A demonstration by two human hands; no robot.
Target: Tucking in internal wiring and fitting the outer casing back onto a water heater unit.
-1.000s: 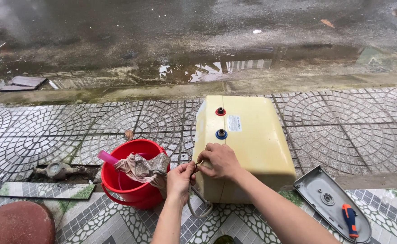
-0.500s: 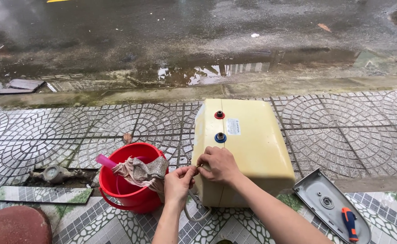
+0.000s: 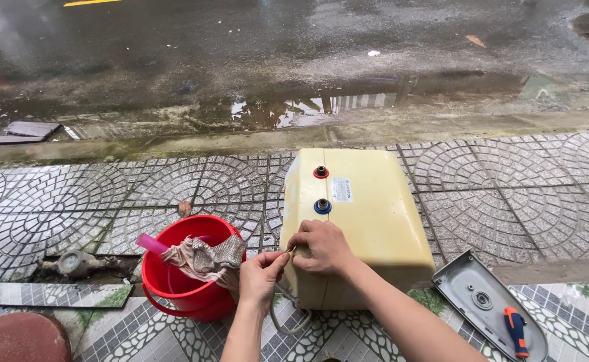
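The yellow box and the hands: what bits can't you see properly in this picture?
Head view only:
- The thin thing pinched between the left hand and right hand: too small to identify.
- The near face of the yellow box: hidden behind both hands.
- Inside the red bucket: covered by a rag.
- The grey cover and the cable loop: partly hidden by the arms.

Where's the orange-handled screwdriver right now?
The orange-handled screwdriver lies in the grey plastic cover at lower right, beside the cream water heater tank.
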